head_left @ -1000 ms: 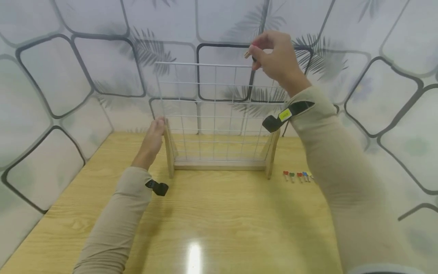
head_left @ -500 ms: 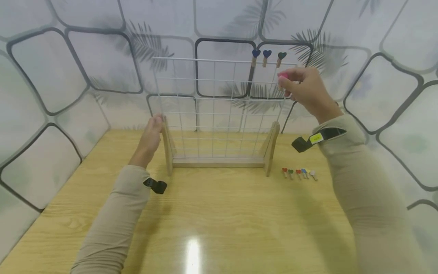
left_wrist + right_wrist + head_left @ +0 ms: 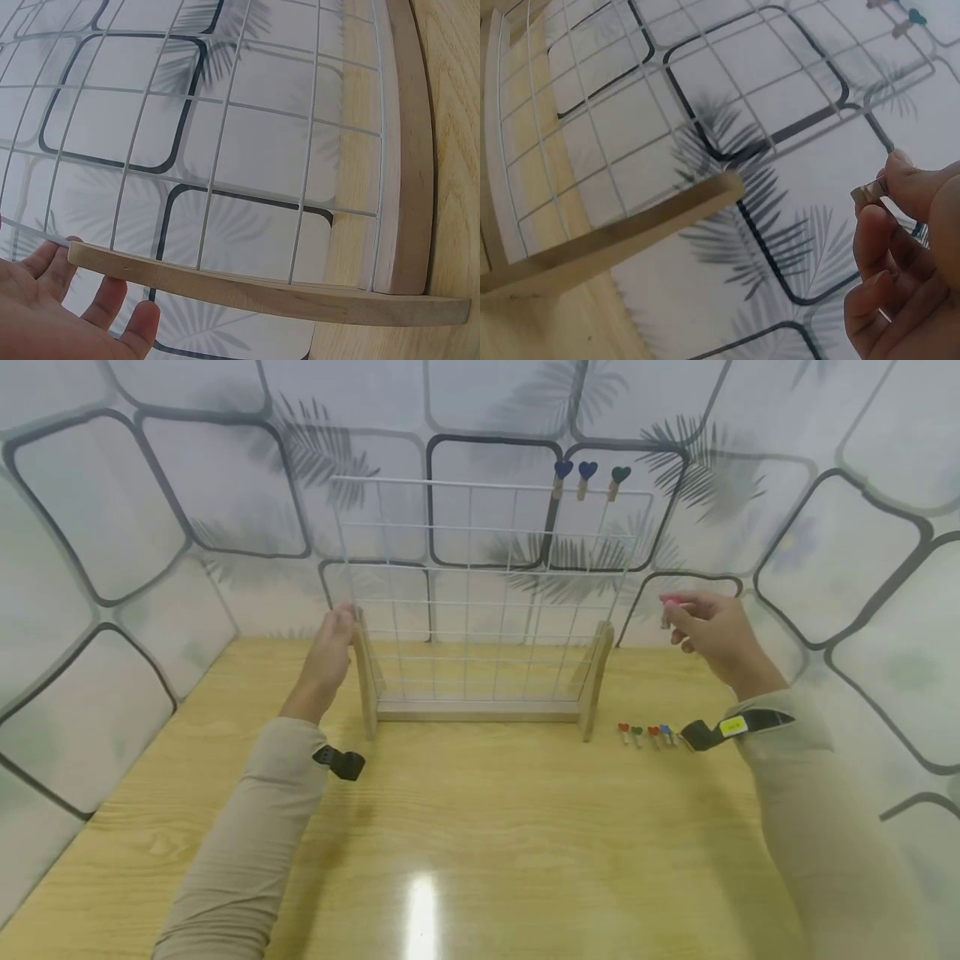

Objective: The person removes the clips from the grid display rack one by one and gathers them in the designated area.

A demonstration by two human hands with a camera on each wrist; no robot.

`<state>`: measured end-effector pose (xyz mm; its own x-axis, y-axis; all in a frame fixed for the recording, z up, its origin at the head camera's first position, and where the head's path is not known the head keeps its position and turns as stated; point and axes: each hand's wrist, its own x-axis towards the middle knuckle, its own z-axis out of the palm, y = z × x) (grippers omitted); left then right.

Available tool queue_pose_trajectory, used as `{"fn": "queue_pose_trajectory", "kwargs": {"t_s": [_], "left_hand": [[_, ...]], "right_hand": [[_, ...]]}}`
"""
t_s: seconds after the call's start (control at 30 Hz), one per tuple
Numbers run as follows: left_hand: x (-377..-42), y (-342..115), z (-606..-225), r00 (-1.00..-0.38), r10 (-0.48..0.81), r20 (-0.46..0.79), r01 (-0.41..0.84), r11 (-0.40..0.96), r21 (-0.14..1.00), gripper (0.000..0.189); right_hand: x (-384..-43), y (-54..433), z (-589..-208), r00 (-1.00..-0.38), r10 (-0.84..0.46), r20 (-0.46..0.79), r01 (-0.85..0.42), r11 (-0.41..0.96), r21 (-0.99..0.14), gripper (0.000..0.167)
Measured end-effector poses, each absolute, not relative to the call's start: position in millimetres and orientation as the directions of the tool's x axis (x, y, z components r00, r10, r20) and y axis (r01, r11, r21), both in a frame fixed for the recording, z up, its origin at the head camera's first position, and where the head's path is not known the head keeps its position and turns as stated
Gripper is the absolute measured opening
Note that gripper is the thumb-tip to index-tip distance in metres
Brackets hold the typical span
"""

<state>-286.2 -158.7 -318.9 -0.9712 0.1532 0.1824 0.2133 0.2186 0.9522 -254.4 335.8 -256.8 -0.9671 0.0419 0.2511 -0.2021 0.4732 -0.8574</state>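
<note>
A white wire grid rack (image 3: 468,572) on wooden side posts stands upright across the table. My left hand (image 3: 327,647) holds the top of its left post (image 3: 225,289); in the left wrist view fingertips reach around the post's end and over the wire. Off the rack's right side, my right hand (image 3: 712,631) pinches a small clothespin (image 3: 868,193) between thumb and finger. Its pink heart (image 3: 671,599) shows in the head view. Clipped to the top wire at the right are two blue-heart clothespins (image 3: 587,481) and a green-heart clothespin (image 3: 617,483).
Several small heart clothespins (image 3: 654,735), in red, green and blue, lie on the wooden table (image 3: 480,827) to the right of the rack, partly behind the right wrist's camera (image 3: 699,735). A patterned curtain (image 3: 495,435) closes in the back and sides.
My right hand has moved from the rack's top wire down and to the right with the pink-heart clothespin, uncovering the clothespins on the wire. The left hand stays at the post.
</note>
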Motion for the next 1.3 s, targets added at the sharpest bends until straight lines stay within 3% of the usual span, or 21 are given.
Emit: {"fn": "queue_pose_trajectory", "kwargs": {"t_s": [0.17, 0.5, 0.7, 0.83, 1.03, 1.3], "left_hand": [[-287, -159, -319, -0.969, 0.157, 0.191, 0.223, 0.222, 0.949, 0.063], [-284, -159, -318, -0.965, 0.166, 0.201, 0.235, 0.218, 0.947, 0.066], [-286, -158, -318, -0.966, 0.167, 0.198, 0.231, 0.211, 0.950, 0.065], [-285, -158, -316, -0.967, 0.164, 0.192, 0.225, 0.207, 0.952, 0.063], [-271, -153, -301, -0.971, 0.174, 0.165, 0.200, 0.208, 0.957, 0.060], [-278, -156, -311, -0.975, 0.156, 0.160, 0.192, 0.219, 0.957, 0.062]], "right_hand": [[-247, 364, -286, -0.981, 0.064, 0.182, -0.136, 0.435, -0.890, 0.015], [-238, 421, -344, -0.990, 0.112, 0.081, -0.016, 0.488, -0.873, 0.009], [-235, 437, -369, -0.990, 0.143, 0.001, 0.077, 0.536, -0.841, 0.045], [-234, 446, -384, -0.988, 0.147, -0.043, 0.118, 0.547, -0.829, 0.055], [-233, 453, -402, -0.983, 0.156, -0.097, 0.173, 0.609, -0.774, 0.063], [-234, 456, -418, -0.975, 0.180, -0.133, 0.223, 0.717, -0.660, 0.058]]}}
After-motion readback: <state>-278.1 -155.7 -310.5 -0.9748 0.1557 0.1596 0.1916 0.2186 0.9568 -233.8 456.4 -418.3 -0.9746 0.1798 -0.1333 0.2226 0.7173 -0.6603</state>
